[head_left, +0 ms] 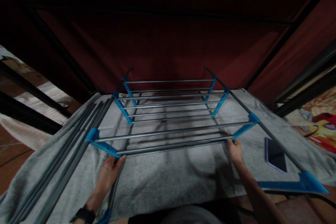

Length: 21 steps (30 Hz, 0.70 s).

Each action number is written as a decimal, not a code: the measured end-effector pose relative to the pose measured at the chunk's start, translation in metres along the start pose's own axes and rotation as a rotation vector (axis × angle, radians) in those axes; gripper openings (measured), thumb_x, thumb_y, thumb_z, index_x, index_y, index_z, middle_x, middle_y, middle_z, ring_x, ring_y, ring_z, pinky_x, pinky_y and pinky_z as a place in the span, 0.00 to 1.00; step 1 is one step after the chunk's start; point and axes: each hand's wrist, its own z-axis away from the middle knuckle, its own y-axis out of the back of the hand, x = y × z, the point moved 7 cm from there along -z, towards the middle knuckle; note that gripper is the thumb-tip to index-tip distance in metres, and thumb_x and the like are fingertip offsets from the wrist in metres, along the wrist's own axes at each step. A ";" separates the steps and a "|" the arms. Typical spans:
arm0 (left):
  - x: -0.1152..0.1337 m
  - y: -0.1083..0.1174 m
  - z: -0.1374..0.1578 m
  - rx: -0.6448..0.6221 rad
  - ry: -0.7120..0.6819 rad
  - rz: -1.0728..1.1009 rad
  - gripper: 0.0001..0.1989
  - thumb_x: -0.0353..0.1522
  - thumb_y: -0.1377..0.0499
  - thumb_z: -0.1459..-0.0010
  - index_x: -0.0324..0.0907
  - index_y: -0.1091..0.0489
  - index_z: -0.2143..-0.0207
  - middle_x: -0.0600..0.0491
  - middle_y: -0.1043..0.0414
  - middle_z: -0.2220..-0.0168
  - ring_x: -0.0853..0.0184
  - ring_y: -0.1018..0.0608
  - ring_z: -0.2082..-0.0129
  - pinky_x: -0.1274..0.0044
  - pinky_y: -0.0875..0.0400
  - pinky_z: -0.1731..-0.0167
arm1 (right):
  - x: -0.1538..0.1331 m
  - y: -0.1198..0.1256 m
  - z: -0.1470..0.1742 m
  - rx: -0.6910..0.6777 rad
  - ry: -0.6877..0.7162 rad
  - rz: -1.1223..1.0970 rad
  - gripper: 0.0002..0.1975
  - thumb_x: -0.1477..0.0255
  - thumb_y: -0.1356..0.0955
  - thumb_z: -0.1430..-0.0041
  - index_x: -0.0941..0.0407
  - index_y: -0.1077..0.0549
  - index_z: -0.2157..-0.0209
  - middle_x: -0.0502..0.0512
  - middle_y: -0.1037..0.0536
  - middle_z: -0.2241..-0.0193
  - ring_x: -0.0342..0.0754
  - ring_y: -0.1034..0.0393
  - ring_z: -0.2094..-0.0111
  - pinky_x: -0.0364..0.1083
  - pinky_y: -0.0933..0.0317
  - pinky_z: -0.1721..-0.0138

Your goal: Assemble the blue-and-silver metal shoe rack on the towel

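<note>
1. Centrally, the rack [168, 132] of grey tubes and blue brackets lay on a grey blanket [173, 182], in front of a dark red panel [168, 45].
2. The left hand [111, 168], a dark watch [83, 214] at its wrist, was closed on the rack's near left lower corner.
3. The right hand [235, 150] gripped the near right lower corner with bent fingers.
4. Loose tubes [68, 162] lay left of the rack; a phone [275, 155] lay beside its right side tube.
</note>
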 end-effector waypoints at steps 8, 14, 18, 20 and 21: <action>-0.018 -0.009 -0.002 -0.062 0.035 0.145 0.25 0.57 0.42 0.47 0.45 0.28 0.68 0.49 0.21 0.69 0.54 0.19 0.68 0.65 0.23 0.63 | -0.004 0.008 -0.002 -0.059 0.019 0.137 0.24 0.48 0.34 0.48 0.56 0.27 0.71 0.53 0.25 0.76 0.50 0.35 0.71 0.49 0.40 0.66; -0.018 -0.008 0.000 -0.047 0.022 0.130 0.25 0.57 0.42 0.46 0.44 0.27 0.68 0.49 0.21 0.70 0.55 0.20 0.69 0.66 0.23 0.66 | -0.001 0.011 -0.006 -0.067 0.048 0.174 0.23 0.48 0.34 0.48 0.55 0.26 0.72 0.54 0.26 0.78 0.52 0.33 0.70 0.49 0.39 0.66; -0.020 -0.010 -0.002 -0.053 0.001 0.144 0.26 0.59 0.42 0.47 0.45 0.27 0.68 0.50 0.22 0.70 0.57 0.20 0.70 0.68 0.24 0.67 | 0.002 0.011 -0.008 -0.086 0.030 0.210 0.24 0.48 0.35 0.48 0.56 0.26 0.69 0.55 0.25 0.77 0.52 0.32 0.70 0.50 0.39 0.65; -0.021 -0.011 -0.002 -0.045 -0.004 0.146 0.26 0.58 0.42 0.46 0.45 0.28 0.68 0.50 0.22 0.70 0.57 0.21 0.70 0.68 0.24 0.66 | 0.002 0.012 -0.008 -0.096 0.035 0.222 0.24 0.48 0.35 0.48 0.56 0.26 0.69 0.55 0.24 0.76 0.53 0.31 0.69 0.50 0.39 0.65; -0.021 -0.012 -0.003 -0.040 -0.006 0.148 0.26 0.58 0.42 0.46 0.45 0.29 0.69 0.50 0.23 0.70 0.57 0.21 0.69 0.68 0.24 0.65 | 0.002 0.012 -0.008 -0.101 0.038 0.230 0.24 0.48 0.35 0.48 0.56 0.26 0.69 0.56 0.24 0.76 0.53 0.31 0.70 0.49 0.39 0.66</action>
